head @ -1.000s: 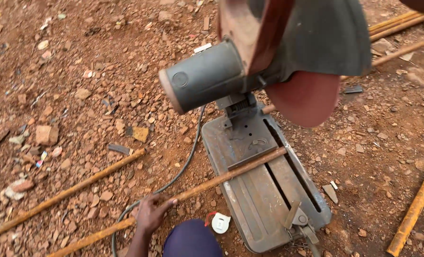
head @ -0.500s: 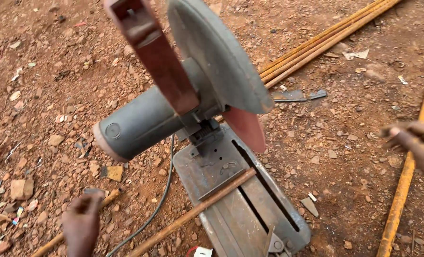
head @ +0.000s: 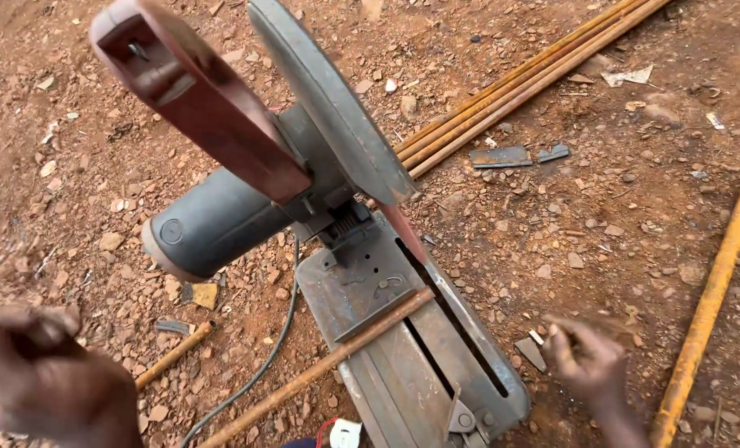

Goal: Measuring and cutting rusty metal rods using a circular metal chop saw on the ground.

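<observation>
Chop saw (head: 303,199) sits on red gravelly ground (head: 635,232), head raised, grey motor (head: 212,220) sticking out left, reddish handle (head: 195,91) up top, grey guard (head: 337,108) over the disc. Steel base (head: 411,348) lies below, w/ a rusty rod (head: 320,369) laid across it against the fence, running down-left off the base.

Left hand (head: 46,382): bottom-left corner, blurred, fingers curled in loosely; can't tell if it holds anything. It's near a short rod piece (head: 175,355) on the dirt, not touching the saw.

Right hand (head: 586,361): lower right, just beside the base's right edge, fingers drawn together; blur hides whether they pinch something. A small flat metal scrap (head: 531,353) lies btwn hand and base.

Black cable (head: 258,369) snakes from under the motor toward bottom edge. Yellow-orange pipe (head: 714,290) runs down the right side, close to right hand but apart. Bundle of thin rods (head: 536,75) lies diagonally top right; two dark metal offcuts (head: 515,156) just below them.
</observation>
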